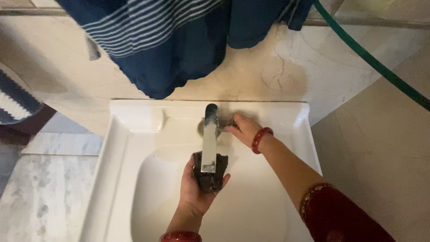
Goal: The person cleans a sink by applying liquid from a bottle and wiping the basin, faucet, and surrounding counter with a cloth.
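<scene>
Left hand: (197, 188) nearest the viewer, it came up from the basin's near edge, palm up, fingers curled round a dark cloth (209, 172) and cupping it from below.
Cloth: it sat bunched in that palm over the middle of the basin, right under the spout's tip, which hid part of its top.
Feel: it looked soft and limp, light when dry, likely heavier and slicker once soaked; nothing about it seemed breakable.
Hold: a full-palm squeeze round the bunched middle looked safest, since loose corners would droop or slip.
Right hand: (242, 127) it reached across to the back ledge of the sink (134, 121), fingers closed on the tap handle (229, 123) just right of the tap's base.
Tap: (209, 139) a chrome spout ran from the back ledge toward the basin's middle; whether water ran, I could not tell.
Bangles: red ones (261, 140) ringed both wrists.
Behind: blue striped fabric (152, 36) hung over the sink's back edge, and a green hose (380, 67) crossed the wall's right corner.
</scene>
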